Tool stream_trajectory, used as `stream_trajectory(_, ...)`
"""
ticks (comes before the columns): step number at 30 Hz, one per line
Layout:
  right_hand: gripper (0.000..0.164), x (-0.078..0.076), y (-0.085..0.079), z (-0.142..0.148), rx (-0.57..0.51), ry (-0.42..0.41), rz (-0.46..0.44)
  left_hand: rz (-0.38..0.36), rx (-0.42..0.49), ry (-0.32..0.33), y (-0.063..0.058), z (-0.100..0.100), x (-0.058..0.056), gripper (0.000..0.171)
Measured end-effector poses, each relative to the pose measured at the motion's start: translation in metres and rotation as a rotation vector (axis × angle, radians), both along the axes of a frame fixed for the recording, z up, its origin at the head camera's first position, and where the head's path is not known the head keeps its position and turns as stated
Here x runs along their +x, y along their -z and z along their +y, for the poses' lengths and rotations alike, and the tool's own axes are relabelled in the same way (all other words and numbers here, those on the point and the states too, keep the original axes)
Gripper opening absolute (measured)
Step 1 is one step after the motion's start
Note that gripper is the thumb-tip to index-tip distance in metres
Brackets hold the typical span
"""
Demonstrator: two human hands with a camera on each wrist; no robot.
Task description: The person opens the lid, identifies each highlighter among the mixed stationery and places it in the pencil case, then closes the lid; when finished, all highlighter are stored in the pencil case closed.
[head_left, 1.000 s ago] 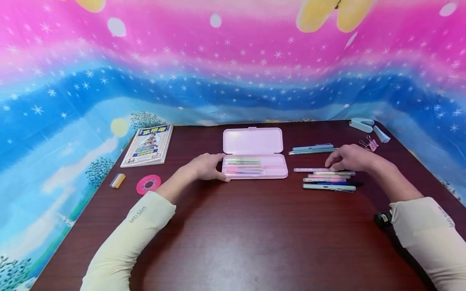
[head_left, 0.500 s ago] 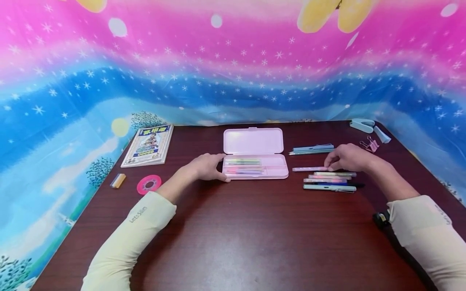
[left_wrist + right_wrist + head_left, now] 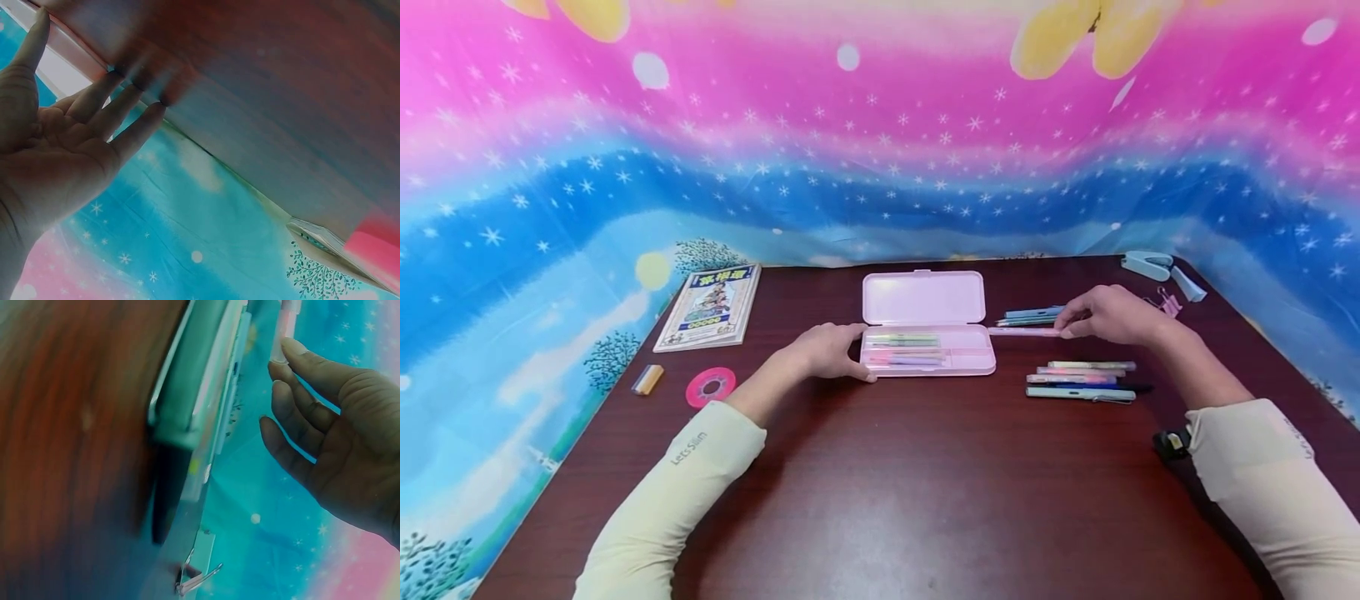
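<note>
A pink pencil case (image 3: 923, 298) lies with its lid back, several pale-coloured pens (image 3: 904, 340) in its left compartment. My left hand (image 3: 826, 350) rests at the case's left end, thumb at the front corner. In the left wrist view its fingers are straight and spread beside the case (image 3: 65, 72). Between thumb and index finger, my right hand (image 3: 1108, 315) pinches one end of a slim pale pink pen (image 3: 1024, 332). The pen's far end reaches the case's right edge. In the right wrist view the pen (image 3: 285, 328) stands above the fingertips, the other fingers loosely bent.
Several pens (image 3: 1078, 392) lie in a row below the right hand; blue-green pens (image 3: 1028, 316) lie behind it. A stapler (image 3: 1147, 266) and pink binder clip (image 3: 1169, 303) sit far right. Left are a book (image 3: 709, 308), an eraser (image 3: 647, 380) and a pink tape roll (image 3: 711, 387).
My right hand has lifted the pale pink pen from the row and carried it back and left to the case. The left hand keeps its place at the case.
</note>
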State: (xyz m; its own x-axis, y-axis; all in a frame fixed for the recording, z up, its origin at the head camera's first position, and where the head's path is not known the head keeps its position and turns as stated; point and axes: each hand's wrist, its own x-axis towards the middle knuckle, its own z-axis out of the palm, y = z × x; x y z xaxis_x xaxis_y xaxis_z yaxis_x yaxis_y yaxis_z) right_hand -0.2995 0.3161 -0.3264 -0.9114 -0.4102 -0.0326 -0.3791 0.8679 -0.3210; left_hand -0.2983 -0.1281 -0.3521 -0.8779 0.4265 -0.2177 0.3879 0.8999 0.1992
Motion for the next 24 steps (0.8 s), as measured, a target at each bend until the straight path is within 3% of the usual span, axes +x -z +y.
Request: stream_trajectory(24, 0.011, -0.029, -0.006, -0.061, -0.135, -0.001, -0.001, -0.006, -0.003, -0.018, 0.0, -0.001, -0.001, 0.093)
